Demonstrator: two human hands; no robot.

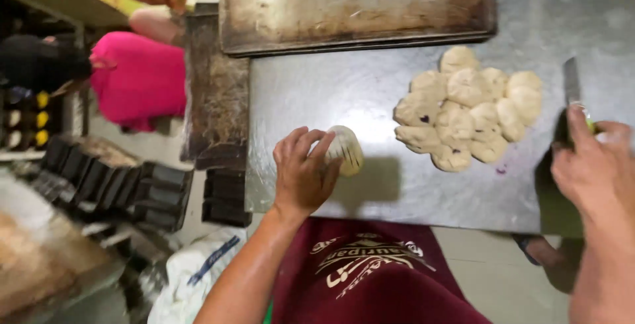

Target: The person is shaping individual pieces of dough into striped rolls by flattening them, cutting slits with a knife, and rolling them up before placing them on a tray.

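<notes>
At the far left, beyond the worktop, a person in a bright pink top (139,76) stands apart from the work, and below that lies a row of dark, empty loaf tins (119,185), stacked low beside the bench. Next comes a worn, darkened baking tray (215,86) lying along the left edge of the steel table (317,86), with a second, larger baking sheet (357,6) at the back edge, both seemingly parked within reach of the dough. The person's left hand (301,172) rests near the front of the table with its fingers curled around a single dough ball (345,149), which sits on the steel just under the fingertips; the cupped grip looks suited to rolling or steadying the piece against the surface. To the right, well apart from that piece, a cluster of portioned dough pieces (469,106) lies touching one another, some showing dark purple specks of filling. At the right edge, the right hand (592,165) is closed on the handle of a knife (571,82), blade pointing away from the body and held just beside the cluster.
</notes>
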